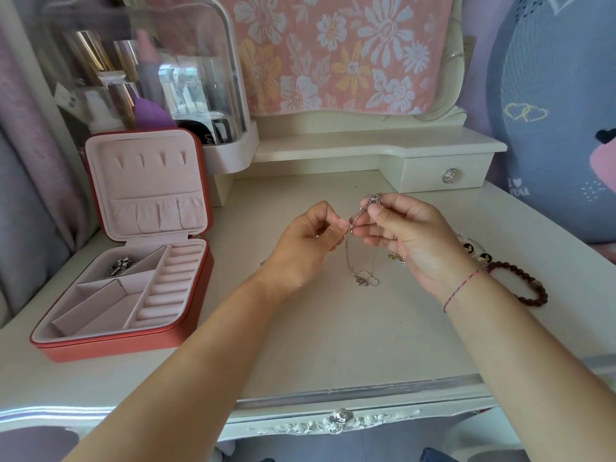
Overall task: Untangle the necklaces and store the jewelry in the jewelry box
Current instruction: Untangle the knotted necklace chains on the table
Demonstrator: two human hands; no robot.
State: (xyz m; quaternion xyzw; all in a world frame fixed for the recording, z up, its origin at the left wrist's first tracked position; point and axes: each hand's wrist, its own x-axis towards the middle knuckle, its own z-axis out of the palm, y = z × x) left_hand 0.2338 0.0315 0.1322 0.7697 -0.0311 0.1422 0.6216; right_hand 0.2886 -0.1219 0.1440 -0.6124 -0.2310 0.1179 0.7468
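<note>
Necklaces point(361, 248): thin tangled silvery chains.

our left hand point(311, 236) and right hand point(411, 240) nearly touch, forearms extended, both pinching the necklaces point(365, 281) between them.

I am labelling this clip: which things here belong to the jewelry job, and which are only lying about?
Job: thin silver tangled necklace chains, pinched by left hand and right hand; open red jewelry box with pink lining; dark brown beaded bracelet.
Lying about: clear plastic cosmetics case; pink floral towel; blue-grey plush cushion.
</note>
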